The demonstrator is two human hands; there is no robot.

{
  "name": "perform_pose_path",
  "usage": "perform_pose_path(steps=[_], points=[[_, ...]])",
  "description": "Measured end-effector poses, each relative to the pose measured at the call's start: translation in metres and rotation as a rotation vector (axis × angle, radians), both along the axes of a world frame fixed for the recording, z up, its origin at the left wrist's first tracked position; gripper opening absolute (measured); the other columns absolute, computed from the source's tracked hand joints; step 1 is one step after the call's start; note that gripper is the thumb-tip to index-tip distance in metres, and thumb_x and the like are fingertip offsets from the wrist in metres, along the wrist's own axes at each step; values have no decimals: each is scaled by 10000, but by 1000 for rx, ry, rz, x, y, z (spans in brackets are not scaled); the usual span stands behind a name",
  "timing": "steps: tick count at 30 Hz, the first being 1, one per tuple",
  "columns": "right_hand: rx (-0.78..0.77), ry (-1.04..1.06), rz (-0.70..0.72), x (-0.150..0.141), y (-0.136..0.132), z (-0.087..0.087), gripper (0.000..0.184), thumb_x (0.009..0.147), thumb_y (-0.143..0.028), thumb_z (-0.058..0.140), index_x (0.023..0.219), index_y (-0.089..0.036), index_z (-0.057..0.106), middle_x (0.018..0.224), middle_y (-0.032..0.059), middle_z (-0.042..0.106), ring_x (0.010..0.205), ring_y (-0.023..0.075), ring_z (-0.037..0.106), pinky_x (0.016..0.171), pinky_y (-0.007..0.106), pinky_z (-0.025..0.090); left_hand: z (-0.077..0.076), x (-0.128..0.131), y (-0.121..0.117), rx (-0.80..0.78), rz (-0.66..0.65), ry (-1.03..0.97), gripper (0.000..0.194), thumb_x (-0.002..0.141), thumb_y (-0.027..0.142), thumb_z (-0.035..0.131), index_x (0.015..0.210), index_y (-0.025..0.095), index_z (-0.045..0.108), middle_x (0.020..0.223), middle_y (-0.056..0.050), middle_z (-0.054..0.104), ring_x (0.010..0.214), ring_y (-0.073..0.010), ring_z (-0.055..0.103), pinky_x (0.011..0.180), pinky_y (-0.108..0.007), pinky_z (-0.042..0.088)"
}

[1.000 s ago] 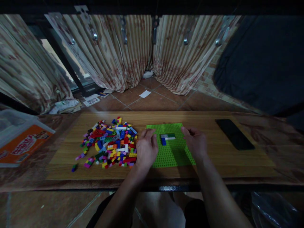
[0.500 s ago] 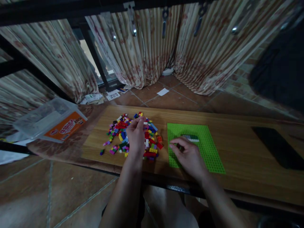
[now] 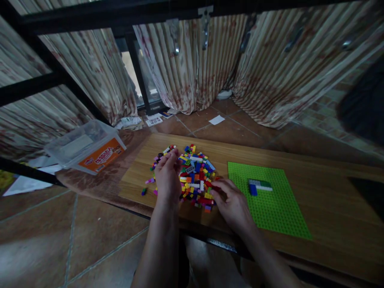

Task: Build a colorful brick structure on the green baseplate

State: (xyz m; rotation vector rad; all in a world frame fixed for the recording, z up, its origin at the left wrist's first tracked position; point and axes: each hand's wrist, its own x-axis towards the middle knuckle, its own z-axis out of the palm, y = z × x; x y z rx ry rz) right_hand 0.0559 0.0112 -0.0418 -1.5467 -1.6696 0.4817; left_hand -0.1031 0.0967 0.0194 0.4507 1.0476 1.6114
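Note:
My left hand (image 3: 167, 174) is over the left part of a pile of small toy building bricks (image 3: 192, 192). Its fingers are curled with the tips together, and whatever they hold is hidden. At the pile's right edge is my right hand (image 3: 232, 202), its thumb and index finger slightly apart beside red and yellow bricks. No brick shows clearly between them. Right of that hand lies a green studded baseplate (image 3: 276, 212). A small joined group sits on it: a blue brick (image 3: 253, 190), a white brick (image 3: 265, 187) and a dark green brick (image 3: 265, 183), with a grey piece behind.
The wooden tabletop (image 3: 324, 192) carries the bricks and baseplate. A dark flat object (image 3: 367, 194) lies at its right end. On the left stands a clear plastic box (image 3: 84, 144) with an orange label. Curtains (image 3: 192, 72) hang behind, and papers (image 3: 216, 119) lie on the tiled floor.
My right hand has moved left, off the baseplate to the pile's edge, uncovering the blue brick. My left hand stays over the pile, slightly further left on it. The view has turned left.

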Motion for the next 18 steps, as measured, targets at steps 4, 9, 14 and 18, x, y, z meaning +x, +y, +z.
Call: perform_pose_path(steps=[4,9,14,18], points=[[45,18,-47,4,9,0,192,885,-291,524,992,-215,665,997,67,664,936,208,633,837,348,500,2,-9,1,-15,-7,-40,174,614,201,737,774,136,711,756,-8,682,558,-36,533,540,-150,415],[69,-29,-184,14,32,0,245,891,-330,489,969,-191,675,955,81,676,876,214,632,792,349,494,4,-13,0,-56,-44,-73,191,631,208,745,796,122,705,786,-33,697,585,-51,573,555,-157,438],[-29,-163,-274,14,56,-3,272,880,-331,488,978,-179,690,936,93,677,820,220,627,775,366,480,4,-17,-1,-61,-125,-68,266,606,235,779,834,123,703,811,-25,698,586,-39,563,572,-159,432],[-73,-256,-255,7,66,-3,258,873,-330,504,956,-192,705,911,98,670,840,238,615,772,377,468,3,-19,0,-65,-166,-53,270,596,238,773,829,127,695,822,-23,701,596,-48,567,576,-172,425]])
